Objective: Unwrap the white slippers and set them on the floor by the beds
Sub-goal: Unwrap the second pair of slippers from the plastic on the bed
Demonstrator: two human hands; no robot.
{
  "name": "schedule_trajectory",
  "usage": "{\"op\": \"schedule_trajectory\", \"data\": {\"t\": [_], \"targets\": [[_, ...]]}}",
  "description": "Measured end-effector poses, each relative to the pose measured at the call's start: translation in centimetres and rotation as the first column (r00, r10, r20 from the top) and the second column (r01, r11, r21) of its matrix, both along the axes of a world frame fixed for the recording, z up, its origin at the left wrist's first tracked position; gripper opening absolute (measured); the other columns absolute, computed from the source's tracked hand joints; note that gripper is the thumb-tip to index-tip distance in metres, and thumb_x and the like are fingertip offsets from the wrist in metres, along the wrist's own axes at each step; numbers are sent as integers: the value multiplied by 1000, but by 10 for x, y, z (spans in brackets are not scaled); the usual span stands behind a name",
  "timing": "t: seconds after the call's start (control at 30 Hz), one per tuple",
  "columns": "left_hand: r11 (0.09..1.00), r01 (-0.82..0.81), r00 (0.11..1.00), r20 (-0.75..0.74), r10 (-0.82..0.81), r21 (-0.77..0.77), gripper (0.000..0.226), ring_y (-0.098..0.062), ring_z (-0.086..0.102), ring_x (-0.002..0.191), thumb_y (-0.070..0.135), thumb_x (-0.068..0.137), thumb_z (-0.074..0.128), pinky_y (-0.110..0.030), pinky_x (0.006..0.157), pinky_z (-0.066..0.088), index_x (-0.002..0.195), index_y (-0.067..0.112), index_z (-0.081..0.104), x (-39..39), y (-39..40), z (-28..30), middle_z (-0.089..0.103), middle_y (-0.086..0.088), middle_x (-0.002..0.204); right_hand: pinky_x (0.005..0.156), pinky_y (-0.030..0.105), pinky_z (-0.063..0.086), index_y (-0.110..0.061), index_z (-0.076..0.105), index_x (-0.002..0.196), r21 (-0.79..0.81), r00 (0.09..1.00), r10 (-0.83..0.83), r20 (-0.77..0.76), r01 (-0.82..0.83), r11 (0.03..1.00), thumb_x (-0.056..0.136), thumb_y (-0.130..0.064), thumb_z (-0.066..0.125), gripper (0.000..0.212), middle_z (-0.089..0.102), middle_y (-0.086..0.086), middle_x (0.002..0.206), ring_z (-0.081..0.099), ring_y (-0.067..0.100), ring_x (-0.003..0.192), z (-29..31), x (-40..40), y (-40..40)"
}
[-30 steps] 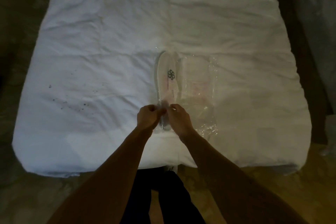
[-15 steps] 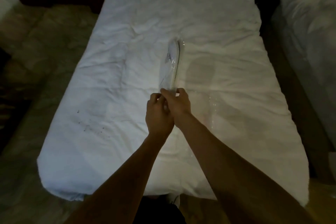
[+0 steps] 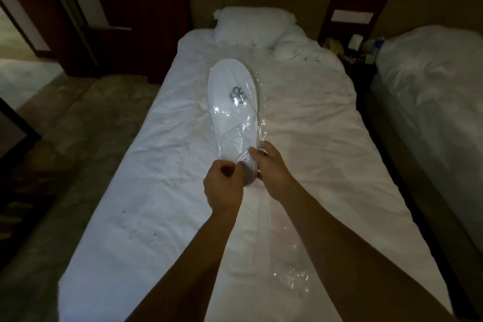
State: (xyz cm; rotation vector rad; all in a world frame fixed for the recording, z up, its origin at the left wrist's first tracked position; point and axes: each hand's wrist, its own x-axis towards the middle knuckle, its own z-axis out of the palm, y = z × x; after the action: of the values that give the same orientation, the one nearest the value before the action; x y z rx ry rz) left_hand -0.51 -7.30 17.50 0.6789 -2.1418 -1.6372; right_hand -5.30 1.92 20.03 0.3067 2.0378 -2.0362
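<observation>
Lifted since the earlier frame, the wrapped slippers (image 3: 233, 117) now show their broad white face with a dark logo, where half a second ago they stood edge-on, and the view has tipped up to take in the pillow (image 3: 254, 24). From the head camera, the slippers' long axis runs near to far, toe end pointing toward the pillow and leaning slightly left, heel end nearest the person, held above the white bed (image 3: 162, 191). Clear plastic wrap (image 3: 262, 123) clings around them and trails down toward the near right. Both forearms reach forward. The left hand (image 3: 222, 185) pinches the wrap at the heel, fingers curled; the right hand (image 3: 271, 167) grips the heel's right edge, thumb on top. A second bed (image 3: 431, 91) lies right.
</observation>
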Motion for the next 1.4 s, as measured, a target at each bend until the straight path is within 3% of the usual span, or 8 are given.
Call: {"op": "schedule_trajectory", "data": {"t": [0.23, 0.4, 0.6, 0.87, 1.0, 1.1, 1.27, 1.4], "targets": [[972, -43, 989, 146, 8, 233, 27, -28, 72, 74, 28, 80, 75, -43, 73, 62, 92, 8, 61, -12, 5, 30, 67, -7, 84, 101, 58, 46, -5, 52, 113, -58, 993, -59, -103, 54, 997, 95, -19, 56, 23, 57, 26, 125, 56, 41, 118, 29, -13, 9], [925, 30, 979, 175, -103, 380, 13, -21, 69, 60, 15, 85, 64, -35, 66, 63, 77, 8, 70, -13, 7, 42, 71, -9, 74, 102, 58, 46, -2, 50, 113, -76, 989, -57, -135, 48, 996, 97, -20, 55, 25, 54, 29, 126, 53, 44, 120, 32, -15, 14], [874, 40, 989, 108, -105, 484, 16, -22, 71, 66, 12, 88, 61, -31, 63, 61, 76, 4, 66, -6, 12, 36, 70, -11, 74, 75, 29, 54, -21, 58, 109, -170, 986, -62, -154, 36, 985, 98, -20, 53, 12, 67, 1, 109, 65, 22, 105, 45, -21, 27], [846, 135, 977, 74, -202, 516, 28, -22, 69, 80, 26, 98, 54, -29, 69, 51, 81, 8, 66, 13, 24, 18, 73, -8, 85, 79, 37, 53, -22, 59, 103, -247, 983, -104, -151, 65, 967, 98, -22, 54, 7, 64, 2, 111, 62, 23, 102, 53, -32, 40], [721, 157, 967, 43, -251, 675, 34, -22, 71, 85, 40, 95, 56, -32, 76, 52, 93, 10, 71, 16, 18, 18, 75, -6, 88, 83, 39, 53, -20, 59, 106, -295, 985, -128, -117, 89, 951, 97, -22, 56, 9, 64, 3, 111, 62, 23, 101, 54, -32, 45], [589, 28, 999, -4, -41, 808, 46, -21, 68, 84, 54, 90, 54, -33, 77, 49, 113, 16, 67, 8, -2, 24, 73, -7, 95, 73, 33, 49, -23, 57, 86, -324, 986, -122, -114, 79, 943, 97, -21, 57, 11, 64, -1, 94, 60, 18, 86, 61, -33, 54], [876, 93, 991, -130, -35, 474, 57, -17, 61, 110, 54, 85, 64, -33, 90, 49, 130, 21, 53, -24, -19, 62, 63, 0, 121, 70, 28, 48, -23, 58, 76, -317, 993, -62, -102, 27, 948, 94, -22, 61, 19, 65, -5, 87, 61, 15, 81, 66, -35, 68], [861, 363, 927, -45, -372, 356, 51, -17, 66, 101, 44, 80, 74, -32, 86, 54, 123, 19, 61, -55, -8, 104, 69, 1, 112, 78, 33, 48, -23, 61, 82, -338, 995, -11, -95, -22, 941, 96, -21, 59, 14, 70, -4, 89, 64, 17, 84, 67, -34, 64]]}}
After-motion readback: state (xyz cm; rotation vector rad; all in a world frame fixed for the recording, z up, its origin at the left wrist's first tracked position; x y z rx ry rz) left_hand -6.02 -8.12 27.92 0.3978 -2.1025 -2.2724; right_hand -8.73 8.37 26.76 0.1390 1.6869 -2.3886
